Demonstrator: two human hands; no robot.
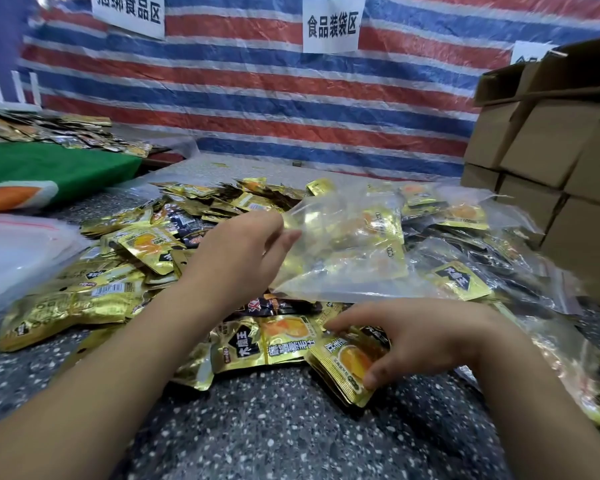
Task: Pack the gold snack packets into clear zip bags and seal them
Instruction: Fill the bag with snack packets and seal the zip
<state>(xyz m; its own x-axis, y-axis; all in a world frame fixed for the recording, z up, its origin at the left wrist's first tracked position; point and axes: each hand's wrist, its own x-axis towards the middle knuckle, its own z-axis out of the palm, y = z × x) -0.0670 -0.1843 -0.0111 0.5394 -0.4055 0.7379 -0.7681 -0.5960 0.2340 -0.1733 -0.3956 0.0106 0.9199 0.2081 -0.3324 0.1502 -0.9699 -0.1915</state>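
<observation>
A heap of gold snack packets (132, 271) covers the speckled table (278, 431). My left hand (243, 251) holds a clear zip bag (340, 251) by its left edge, lifted over the pile. Through the bag gold packets show, but whether they lie inside it I cannot tell. My right hand (420, 337) grips a small stack of gold packets (343, 368) at the pile's near edge, thumb underneath and fingers on top. Filled clear bags (482, 244) lie to the right.
Stacked cardboard boxes (548, 157) stand at the right. A pile of empty clear bags (18, 251) lies at the left. A green cloth (49, 164) and more packets (66, 133) sit at the far left. A striped tarp (274, 98) closes the back.
</observation>
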